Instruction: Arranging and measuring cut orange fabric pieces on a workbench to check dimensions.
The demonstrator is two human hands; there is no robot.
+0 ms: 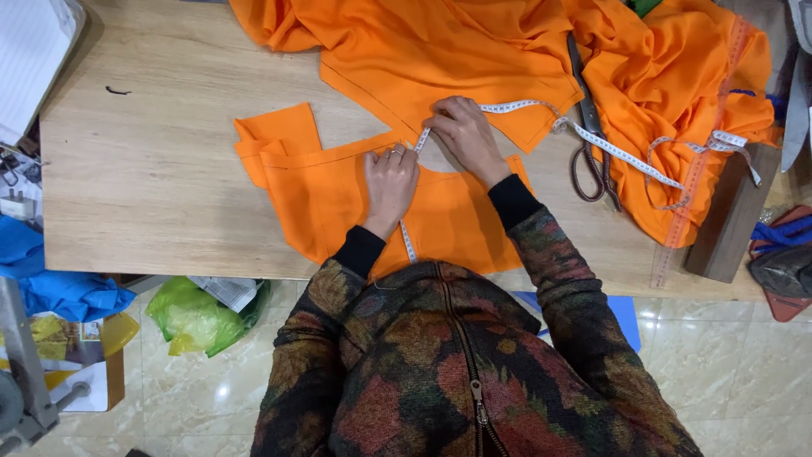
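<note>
From up here I see my left hand (pixel 391 182) pressed flat on the cut orange piece (pixel 338 199), fingers together and palm down, which pins the cloth and the white measuring tape (pixel 420 140) against the tabletop (pixel 144 169) so neither can slide. My right hand (pixel 463 135), at about one o'clock from the left, is pinched shut on the tape just where it meets the curved cut edge, drawing it taut along that edge. The tape's near end runs back toward my body under the left wrist; its far end trails off toward three o'clock, over the large scissors (pixel 589 144) and onto the bunched orange fabric (pixel 677 101). The cut piece lies spread flat near the front edge of the tabletop, its folded corner pointing to ten o'clock, while the bigger orange length sits pushed back toward twelve, out of the measuring area. A long clear ruler (pixel 698 161) rests on the bunched cloth at the right.
</note>
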